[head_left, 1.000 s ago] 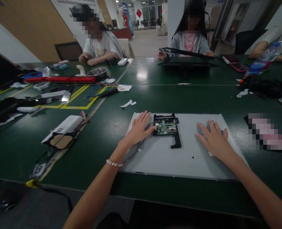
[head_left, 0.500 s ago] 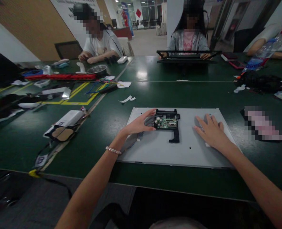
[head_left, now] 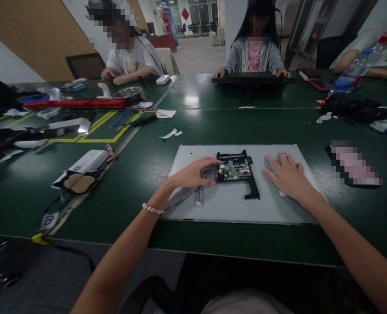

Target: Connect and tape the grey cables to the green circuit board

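Note:
A flat grey metal panel lies on the dark green table in front of me. On it sits a black plastic bracket holding a small green circuit board. My left hand curls against the board's left edge, thumb and fingers pinched over a grey flat cable that trails off the panel. My right hand lies flat with fingers spread on the panel, right of the bracket.
A white-and-black device with cables lies to the left. Paper scraps, coloured wires and a red strip sit further back. Three other people sit across the table; one holds a black monitor frame. A black bag is at right.
My left hand went from lying flat beside the board to curling and pinching at its left edge. The bracket with the board has shifted a little right on the panel. The right hand stayed flat.

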A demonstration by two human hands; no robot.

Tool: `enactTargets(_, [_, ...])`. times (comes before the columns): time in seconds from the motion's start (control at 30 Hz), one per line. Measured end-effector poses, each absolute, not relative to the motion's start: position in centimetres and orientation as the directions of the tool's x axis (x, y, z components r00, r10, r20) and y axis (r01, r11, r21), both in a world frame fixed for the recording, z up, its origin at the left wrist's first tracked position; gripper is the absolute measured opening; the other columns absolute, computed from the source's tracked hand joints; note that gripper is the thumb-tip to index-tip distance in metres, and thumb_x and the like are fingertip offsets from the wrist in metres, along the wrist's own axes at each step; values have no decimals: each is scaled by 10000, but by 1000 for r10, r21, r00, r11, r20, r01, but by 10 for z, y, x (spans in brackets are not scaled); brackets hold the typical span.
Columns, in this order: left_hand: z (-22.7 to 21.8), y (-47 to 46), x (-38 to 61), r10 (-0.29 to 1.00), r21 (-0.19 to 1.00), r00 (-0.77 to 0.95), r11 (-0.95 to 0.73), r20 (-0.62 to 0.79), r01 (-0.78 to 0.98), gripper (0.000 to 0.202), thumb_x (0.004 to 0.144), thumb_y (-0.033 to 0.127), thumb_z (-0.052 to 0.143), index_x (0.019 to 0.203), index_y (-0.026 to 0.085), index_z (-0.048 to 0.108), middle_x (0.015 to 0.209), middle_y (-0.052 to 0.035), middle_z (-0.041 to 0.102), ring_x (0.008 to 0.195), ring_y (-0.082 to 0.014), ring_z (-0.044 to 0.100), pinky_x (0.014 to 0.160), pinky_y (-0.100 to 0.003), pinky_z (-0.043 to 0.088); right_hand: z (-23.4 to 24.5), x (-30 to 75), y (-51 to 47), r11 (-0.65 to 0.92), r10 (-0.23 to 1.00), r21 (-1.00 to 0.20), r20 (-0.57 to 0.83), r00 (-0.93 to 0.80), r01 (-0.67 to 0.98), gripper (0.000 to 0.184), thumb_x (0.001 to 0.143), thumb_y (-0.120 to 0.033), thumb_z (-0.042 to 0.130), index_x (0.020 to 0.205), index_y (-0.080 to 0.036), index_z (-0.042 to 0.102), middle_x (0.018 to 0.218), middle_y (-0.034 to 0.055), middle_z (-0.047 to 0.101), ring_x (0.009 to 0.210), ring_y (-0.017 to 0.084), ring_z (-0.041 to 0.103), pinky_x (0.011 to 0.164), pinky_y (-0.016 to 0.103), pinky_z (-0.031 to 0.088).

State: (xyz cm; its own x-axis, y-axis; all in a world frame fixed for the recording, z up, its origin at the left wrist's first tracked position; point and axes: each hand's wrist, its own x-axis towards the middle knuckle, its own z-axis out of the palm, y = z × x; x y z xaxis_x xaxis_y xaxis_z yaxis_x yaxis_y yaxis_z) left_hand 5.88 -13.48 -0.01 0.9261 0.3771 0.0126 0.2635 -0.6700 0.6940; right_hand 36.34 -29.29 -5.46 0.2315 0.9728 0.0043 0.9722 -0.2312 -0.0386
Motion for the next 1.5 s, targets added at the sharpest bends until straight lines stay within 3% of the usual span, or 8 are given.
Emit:
enactTargets(0.73, [0, -144, 65, 384, 707, 921, -636, -59, 310, 679, 759, 300, 668, 1411, 281, 479, 1459, -53, 492, 1355, -277, 439, 1161, -472, 312, -55, 371, -298, -222, 975, -37, 7, 223, 974, 585, 997, -536, 243, 1510, -269, 330, 1548, 201, 294, 1410, 436, 254, 1022, 645, 319])
enactTargets(0.93, [-7, -150, 70, 442, 688, 897, -650, -3, 322, 991, 751, 382, 702, 1560, 205, 157, 1563, -158, 298, 1403, -317, 366, 1177, -473, 290, -53, 374, -297, -236, 971, -69, 11, 237, 969, 580, 994, -540, 259, 1497, -268, 361, 1551, 192, 302, 1406, 438, 273, 1028, 658, 308])
enactTargets(1.03, [-10, -153, 73, 457, 662, 889, -661, -20, 354, 1055, 737, 409, 714, 1568, 208, 96, 1602, -160, 202, 1454, -342, 262, 1193, -499, 250, -48, 375, -289, -169, 983, -166, 46, 179, 971, 597, 993, -527, 278, 1511, -236, 333, 1590, 171, 247, 1437, 400, 246, 1090, 605, 276])
enactTargets(1.2, [-14, -153, 75, 440, 635, 898, -699, 21, 328, 1019, 775, 422, 693, 1567, 187, 98, 1609, -170, 183, 1461, -336, 251, 1194, -499, 252, -39, 365, -274, 159, 987, -408, 77, -140, 899, 754, 944, -559, 414, 1571, -258, 123, 1648, 72, 116, 1490, 260, 166, 1166, 425, 260])
enactTargets(1.3, [-15, -153, 76, 430, 618, 903, -715, 20, 327, 992, 790, 440, 684, 1565, 177, 123, 1599, -180, 213, 1454, -345, 264, 1191, -510, 249, -39, 357, -274, 218, 975, -459, 64, -212, 861, 848, 887, -565, 515, 1571, -245, 131, 1638, 89, 155, 1470, 285, 227, 1158, 440, 286])
enactTargets(1.5, [-19, -149, 73, 384, 609, 923, -739, 31, 287, 981, 807, 473, 674, 1568, 195, 121, 1591, -182, 235, 1434, -366, 293, 1169, -530, 271, -46, 354, -278, 236, 972, -535, 133, -195, 811, 882, 833, -549, 603, 1558, -297, 169, 1574, 107, 275, 1417, 327, 327, 1140, 498, 333])
